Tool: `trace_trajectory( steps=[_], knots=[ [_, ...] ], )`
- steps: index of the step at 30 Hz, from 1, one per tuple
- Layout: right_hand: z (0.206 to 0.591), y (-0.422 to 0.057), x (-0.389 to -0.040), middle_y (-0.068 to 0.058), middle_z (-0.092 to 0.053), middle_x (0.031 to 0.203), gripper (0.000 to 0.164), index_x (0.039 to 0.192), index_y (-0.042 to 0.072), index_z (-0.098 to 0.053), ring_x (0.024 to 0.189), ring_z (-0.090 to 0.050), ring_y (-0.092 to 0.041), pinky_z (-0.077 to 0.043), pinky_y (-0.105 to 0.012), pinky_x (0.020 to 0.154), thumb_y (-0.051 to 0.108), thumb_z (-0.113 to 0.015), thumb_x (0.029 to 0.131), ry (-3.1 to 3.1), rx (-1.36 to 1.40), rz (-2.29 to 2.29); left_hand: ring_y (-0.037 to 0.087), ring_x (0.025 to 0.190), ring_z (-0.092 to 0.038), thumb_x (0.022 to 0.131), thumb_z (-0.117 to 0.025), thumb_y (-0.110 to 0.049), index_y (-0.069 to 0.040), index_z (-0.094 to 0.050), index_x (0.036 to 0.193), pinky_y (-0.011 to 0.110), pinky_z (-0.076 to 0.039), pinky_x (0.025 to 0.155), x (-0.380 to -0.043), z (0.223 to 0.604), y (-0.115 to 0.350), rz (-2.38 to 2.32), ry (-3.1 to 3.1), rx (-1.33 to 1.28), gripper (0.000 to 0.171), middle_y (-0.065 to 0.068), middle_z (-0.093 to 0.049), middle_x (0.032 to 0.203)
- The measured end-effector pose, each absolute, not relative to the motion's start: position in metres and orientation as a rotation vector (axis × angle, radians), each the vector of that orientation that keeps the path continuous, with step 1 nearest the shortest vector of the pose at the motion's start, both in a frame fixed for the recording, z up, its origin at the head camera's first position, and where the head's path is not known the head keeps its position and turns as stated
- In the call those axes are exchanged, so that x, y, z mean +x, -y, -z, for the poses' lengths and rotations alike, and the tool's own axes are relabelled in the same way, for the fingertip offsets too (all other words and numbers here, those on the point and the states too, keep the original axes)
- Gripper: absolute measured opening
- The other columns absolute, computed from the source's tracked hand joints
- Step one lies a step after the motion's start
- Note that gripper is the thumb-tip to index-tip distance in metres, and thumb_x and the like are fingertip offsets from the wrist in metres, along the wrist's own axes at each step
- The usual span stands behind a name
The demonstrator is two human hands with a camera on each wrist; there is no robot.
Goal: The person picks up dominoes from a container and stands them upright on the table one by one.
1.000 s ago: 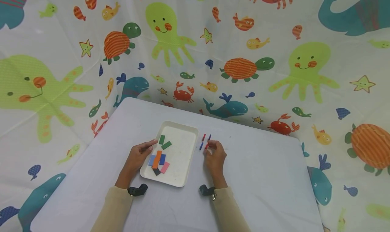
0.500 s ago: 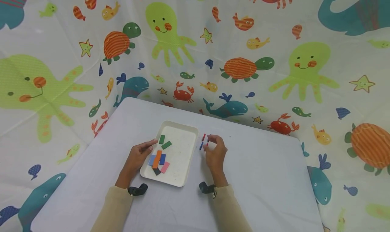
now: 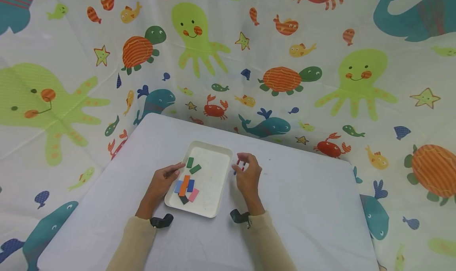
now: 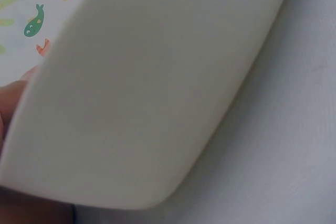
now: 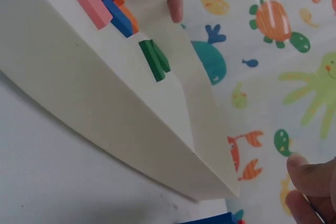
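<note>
My left hand (image 3: pixel 161 184) is at the left rim of a shallow white tray (image 3: pixel 213 176), its fingertips touching the edge. In the right wrist view those fingers (image 5: pixel 176 4) reach over the tray's wall. My right hand (image 3: pixel 248 178) hovers right of the tray, thumb and fingers apart with nothing seen between them. Small red and blue blocks stand on the table there, a red block (image 3: pixel 243 168) among them, partly hidden by that hand. A blue block (image 5: pixel 210 219) shows at the bottom of the right wrist view.
Inside the tray lie two green blocks (image 3: pixel 195 169), an orange block (image 3: pixel 183 186) across blue ones, a pink block (image 3: pixel 193 194) and a black block (image 3: pixel 183 199). A white table (image 3: pixel 303 207) carries everything. Behind it hangs a sea-animal curtain (image 3: pixel 228 57).
My right hand has moved a little left and away from me, off the small blocks, and its thumb and fingers have spread wider. The left hand and the tray have stayed put.
</note>
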State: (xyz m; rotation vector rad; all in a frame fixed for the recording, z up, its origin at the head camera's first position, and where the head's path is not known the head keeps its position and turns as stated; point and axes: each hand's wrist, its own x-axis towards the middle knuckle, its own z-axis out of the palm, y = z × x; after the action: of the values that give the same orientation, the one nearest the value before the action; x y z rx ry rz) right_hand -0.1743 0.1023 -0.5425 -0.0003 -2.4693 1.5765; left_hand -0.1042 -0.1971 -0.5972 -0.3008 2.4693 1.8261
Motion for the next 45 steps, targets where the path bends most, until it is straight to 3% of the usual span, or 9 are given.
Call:
trace_trajectory(
  steps=[27,30,35,45],
  knots=[
    [0.537,-0.057,-0.175,0.002,-0.072,0.126,0.038,0.123,0.022,-0.071,0.12,-0.069,-0.02,-0.046,-0.053,0.122,0.007,-0.085,0.09,2.571,0.274,-1.496,0.031,0.161,-0.037,0.11,-0.06,-0.025,-0.018,-0.062,0.15,0.052,-0.034,0.129,-0.103,0.597,0.198,-1.822,-2.472,-0.299,0.04,0.007,-0.049,0.166],
    [0.539,-0.053,-0.174,0.004,-0.072,0.126,0.037,0.123,0.024,-0.072,0.119,-0.07,-0.018,-0.046,-0.053,0.122,0.009,-0.085,0.091,2.596,0.294,-1.466,0.032,0.161,-0.036,0.11,-0.06,-0.024,-0.017,-0.062,0.15,0.052,-0.033,0.129,-0.103,0.596,0.198,-1.824,-2.468,-0.295,0.041,0.008,-0.049,0.166],
    [0.541,-0.047,-0.173,0.003,-0.073,0.125,0.037,0.122,0.023,-0.072,0.118,-0.071,-0.019,-0.055,-0.047,0.115,0.007,-0.084,0.091,2.621,0.345,-1.471,0.033,0.16,-0.037,0.11,-0.06,-0.023,-0.014,-0.061,0.151,0.051,-0.033,0.128,-0.103,0.595,0.198,-1.837,-2.461,-0.28,0.042,0.01,-0.049,0.165],
    [0.544,-0.037,-0.171,0.003,-0.072,0.124,0.039,0.124,0.024,-0.072,0.119,-0.069,-0.018,-0.05,-0.05,0.119,0.006,-0.083,0.091,2.706,0.471,-1.475,0.038,0.16,-0.036,0.111,-0.057,-0.014,-0.006,-0.059,0.15,0.055,-0.031,0.129,-0.1,0.579,0.193,-1.841,-2.44,-0.3,0.041,0.016,-0.047,0.166]
  ],
)
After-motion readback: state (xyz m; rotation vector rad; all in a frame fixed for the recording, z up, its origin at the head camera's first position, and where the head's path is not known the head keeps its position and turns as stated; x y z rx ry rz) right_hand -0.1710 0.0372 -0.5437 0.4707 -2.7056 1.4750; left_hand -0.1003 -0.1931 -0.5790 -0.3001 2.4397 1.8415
